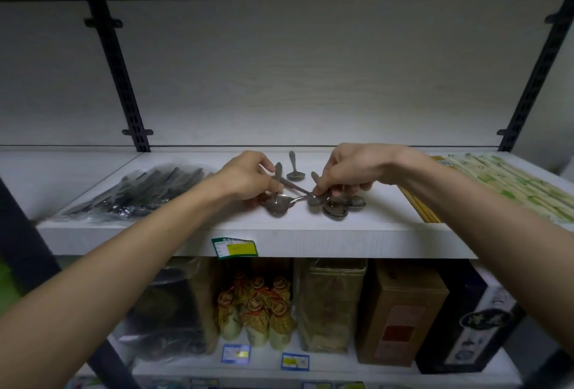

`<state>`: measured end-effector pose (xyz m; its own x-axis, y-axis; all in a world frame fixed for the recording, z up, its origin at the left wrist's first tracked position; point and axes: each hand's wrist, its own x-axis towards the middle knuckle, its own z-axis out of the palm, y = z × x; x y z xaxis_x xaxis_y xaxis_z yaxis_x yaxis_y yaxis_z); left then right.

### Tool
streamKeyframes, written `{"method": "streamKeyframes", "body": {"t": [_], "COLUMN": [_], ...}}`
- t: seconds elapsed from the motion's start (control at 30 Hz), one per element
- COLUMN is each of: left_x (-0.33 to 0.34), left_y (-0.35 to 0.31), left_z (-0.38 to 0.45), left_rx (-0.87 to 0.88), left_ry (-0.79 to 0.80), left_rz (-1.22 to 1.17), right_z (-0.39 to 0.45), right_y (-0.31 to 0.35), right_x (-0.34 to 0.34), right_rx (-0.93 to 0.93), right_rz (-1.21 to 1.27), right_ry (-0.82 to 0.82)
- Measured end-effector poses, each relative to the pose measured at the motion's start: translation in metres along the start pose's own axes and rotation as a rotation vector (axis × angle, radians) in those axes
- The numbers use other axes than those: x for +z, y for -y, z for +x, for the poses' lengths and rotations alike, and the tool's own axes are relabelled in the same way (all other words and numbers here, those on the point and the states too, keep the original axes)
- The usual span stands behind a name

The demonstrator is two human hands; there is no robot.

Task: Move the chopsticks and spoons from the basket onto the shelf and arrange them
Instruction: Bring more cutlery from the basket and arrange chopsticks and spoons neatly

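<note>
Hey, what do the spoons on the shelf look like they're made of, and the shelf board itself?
The spoons look like metal, probably stainless steel: grey, with bright glints on the bowls. The finish seems dull or slightly tarnished, though the dim light leaves that open. The shelf board looks like laminated wood or particle board: pale, matte, with a faint printed grain along its front edge.
</note>
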<state>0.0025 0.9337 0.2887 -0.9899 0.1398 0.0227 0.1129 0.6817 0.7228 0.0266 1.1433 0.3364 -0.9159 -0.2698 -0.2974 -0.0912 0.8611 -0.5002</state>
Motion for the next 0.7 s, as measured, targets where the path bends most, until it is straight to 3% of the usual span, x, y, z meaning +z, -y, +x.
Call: {"method": "streamKeyframes", "body": {"t": [0.17,0.37,0.7], "left_x": [0.003,-0.003,-0.002], "left_y": [0.003,-0.005,-0.004], "left_z": [0.004,-0.008,-0.015], "left_rx": [0.038,0.093,0.071], "left_ry": [0.003,0.118,0.169], "left_rz": [-0.108,0.051,0.061], "right_z": [-0.018,-0.027,-0.018], "right_y": [-0.027,-0.048,-0.045], "right_x": [-0.013,-0.009,0.003], "right_rx": [0.029,0.022,-0.037], "right_rz": [0.092,0.244,0.415], "right_ry": [-0.089,-0.276,-0.374]}}
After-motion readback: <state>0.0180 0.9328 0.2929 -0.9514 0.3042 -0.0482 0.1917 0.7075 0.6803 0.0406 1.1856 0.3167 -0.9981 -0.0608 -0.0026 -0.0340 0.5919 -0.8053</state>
